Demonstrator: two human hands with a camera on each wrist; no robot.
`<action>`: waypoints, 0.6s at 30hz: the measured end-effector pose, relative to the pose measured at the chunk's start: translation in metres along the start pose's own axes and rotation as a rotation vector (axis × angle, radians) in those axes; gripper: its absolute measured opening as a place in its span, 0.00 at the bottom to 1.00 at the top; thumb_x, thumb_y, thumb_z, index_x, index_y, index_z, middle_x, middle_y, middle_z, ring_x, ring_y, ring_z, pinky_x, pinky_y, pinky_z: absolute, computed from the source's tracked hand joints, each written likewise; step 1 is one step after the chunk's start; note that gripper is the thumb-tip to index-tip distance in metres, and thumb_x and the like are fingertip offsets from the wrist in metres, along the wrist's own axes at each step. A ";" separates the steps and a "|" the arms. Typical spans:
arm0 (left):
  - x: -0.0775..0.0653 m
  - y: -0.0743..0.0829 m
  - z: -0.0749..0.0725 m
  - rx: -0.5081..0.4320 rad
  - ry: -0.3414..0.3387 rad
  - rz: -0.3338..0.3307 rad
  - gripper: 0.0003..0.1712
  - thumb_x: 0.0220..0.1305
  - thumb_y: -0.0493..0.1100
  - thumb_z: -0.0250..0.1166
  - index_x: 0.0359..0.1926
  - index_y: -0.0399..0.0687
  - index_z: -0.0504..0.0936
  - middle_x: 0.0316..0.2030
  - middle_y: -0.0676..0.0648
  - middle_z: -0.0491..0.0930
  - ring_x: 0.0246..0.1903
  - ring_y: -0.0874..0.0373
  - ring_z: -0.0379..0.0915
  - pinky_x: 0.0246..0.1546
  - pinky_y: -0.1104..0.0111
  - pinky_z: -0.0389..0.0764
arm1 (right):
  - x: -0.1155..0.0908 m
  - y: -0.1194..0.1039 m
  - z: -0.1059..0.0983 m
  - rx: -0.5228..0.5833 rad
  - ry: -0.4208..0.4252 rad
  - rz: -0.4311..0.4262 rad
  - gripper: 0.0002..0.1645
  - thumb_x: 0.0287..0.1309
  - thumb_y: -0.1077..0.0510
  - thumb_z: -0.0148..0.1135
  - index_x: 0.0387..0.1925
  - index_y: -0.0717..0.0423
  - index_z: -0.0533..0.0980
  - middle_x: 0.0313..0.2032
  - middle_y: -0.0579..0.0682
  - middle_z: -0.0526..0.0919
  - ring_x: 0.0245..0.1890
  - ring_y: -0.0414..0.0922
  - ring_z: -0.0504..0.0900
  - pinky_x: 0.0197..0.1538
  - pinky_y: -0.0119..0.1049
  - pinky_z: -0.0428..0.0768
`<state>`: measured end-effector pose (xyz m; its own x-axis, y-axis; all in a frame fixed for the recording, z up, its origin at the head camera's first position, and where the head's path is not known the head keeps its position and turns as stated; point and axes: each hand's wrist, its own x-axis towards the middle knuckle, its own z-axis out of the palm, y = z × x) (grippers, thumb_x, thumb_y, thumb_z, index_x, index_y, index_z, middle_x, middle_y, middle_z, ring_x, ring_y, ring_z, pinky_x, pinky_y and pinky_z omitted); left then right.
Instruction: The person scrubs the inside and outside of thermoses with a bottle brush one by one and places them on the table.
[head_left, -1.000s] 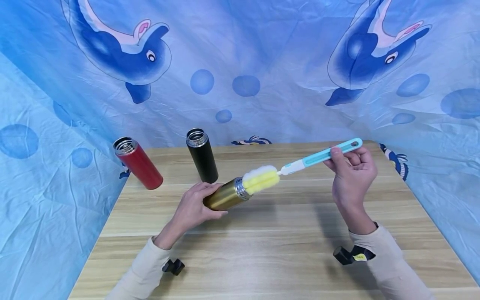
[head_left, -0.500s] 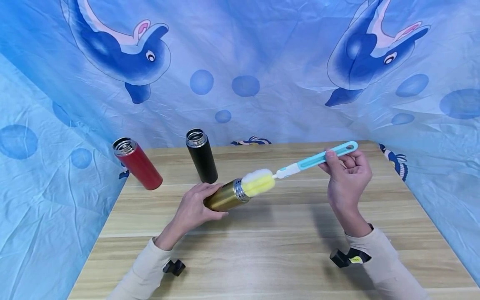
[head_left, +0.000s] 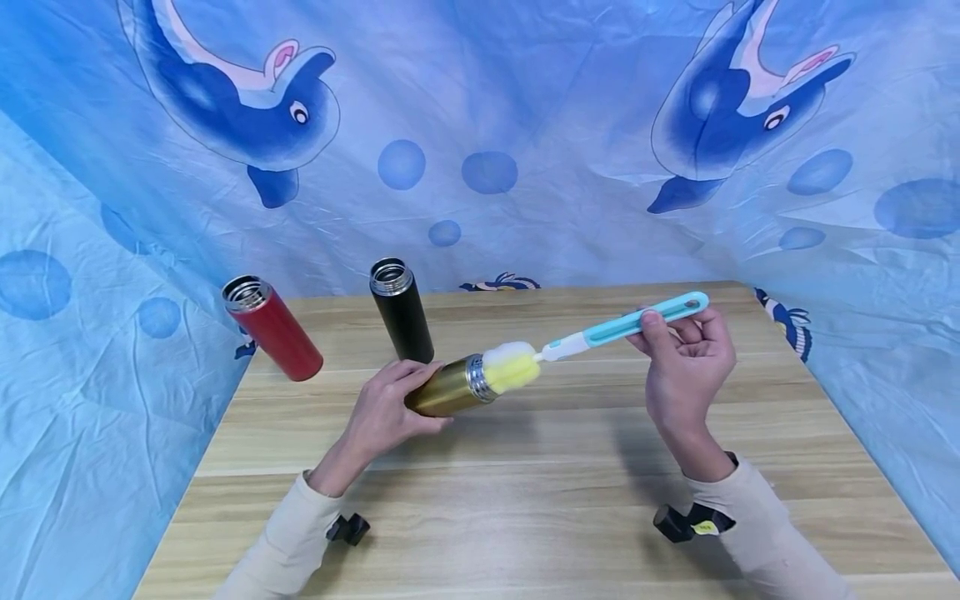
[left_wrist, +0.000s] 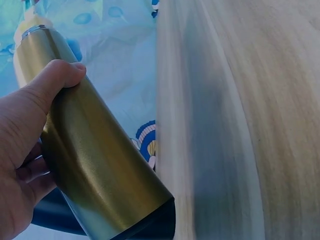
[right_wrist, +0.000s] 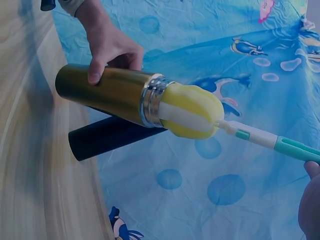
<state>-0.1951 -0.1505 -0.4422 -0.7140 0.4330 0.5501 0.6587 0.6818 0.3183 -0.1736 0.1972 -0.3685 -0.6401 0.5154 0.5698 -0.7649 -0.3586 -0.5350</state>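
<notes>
- Gripping a gold, metallic-looking cylindrical bottle point(head_left: 450, 388) in the left hand point(head_left: 390, 406), with the thumb along one side and the fingers curled round the other.
- Holding it at a slant near the middle of the tabletop, with its ringed silver neck point(head_left: 478, 379) pointing toward the right hand point(head_left: 686, 375).
- Pinching a slim turquoise-and-white plastic-handled brush point(head_left: 615, 329) in the right hand, between thumb and fingers, close to the end with the hanging hole.
- Bringing the thick yellow-and-white sponge head point(head_left: 513, 367) of the brush up against the bottle's mouth, touching the rim, with much of the sponge showing outside; too hidden to tell how far inside.
- Slanting the handle upward from the sponge to the right hand in the head view.
- Standing just behind the gold bottle: a matt black cylindrical bottle point(head_left: 403, 317) with a silver threaded neck, uncapped.
- Standing farther left, well apart from the brush: a glossy red cylindrical bottle point(head_left: 277, 333), likewise uncapped and silver-necked.
- Lying under everything: a pale wood-grain table point(head_left: 510, 500).
- Hanging behind and at both sides: a blue cloth point(head_left: 555, 83) printed with dolphins and bubbles.
- Worn over both forearms: pale long sleeves point(head_left: 281, 542), with small black devices point(head_left: 348, 529) strapped at the wrists.
</notes>
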 end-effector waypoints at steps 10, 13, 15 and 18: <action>0.002 0.001 -0.001 0.004 -0.035 -0.021 0.45 0.36 0.55 0.88 0.58 0.44 0.86 0.45 0.45 0.85 0.41 0.53 0.78 0.38 0.59 0.85 | -0.011 0.007 0.002 -0.027 -0.040 -0.002 0.12 0.56 0.83 0.61 0.42 0.76 0.74 0.33 0.65 0.87 0.30 0.51 0.90 0.37 0.40 0.87; 0.001 0.000 0.000 -0.003 -0.038 -0.026 0.45 0.36 0.55 0.87 0.58 0.44 0.85 0.45 0.46 0.85 0.40 0.54 0.78 0.38 0.59 0.85 | -0.012 0.008 0.004 -0.027 -0.041 0.001 0.12 0.56 0.82 0.61 0.42 0.77 0.74 0.33 0.65 0.87 0.31 0.52 0.90 0.38 0.40 0.87; 0.001 0.000 0.001 -0.009 -0.041 -0.031 0.45 0.36 0.56 0.87 0.58 0.44 0.85 0.45 0.46 0.85 0.40 0.54 0.78 0.37 0.60 0.85 | -0.013 0.008 0.005 -0.017 -0.039 0.002 0.12 0.56 0.82 0.61 0.42 0.77 0.74 0.33 0.66 0.86 0.32 0.53 0.90 0.38 0.41 0.87; 0.001 0.000 0.000 -0.014 -0.043 -0.035 0.46 0.36 0.56 0.87 0.58 0.43 0.85 0.44 0.46 0.85 0.39 0.54 0.78 0.36 0.60 0.84 | -0.013 0.009 0.006 0.003 -0.050 -0.002 0.12 0.56 0.83 0.60 0.42 0.78 0.73 0.33 0.68 0.86 0.33 0.54 0.90 0.38 0.42 0.87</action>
<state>-0.1956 -0.1498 -0.4416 -0.7462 0.4340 0.5048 0.6360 0.6889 0.3477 -0.1724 0.1826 -0.3775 -0.6415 0.4764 0.6012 -0.7662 -0.3604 -0.5320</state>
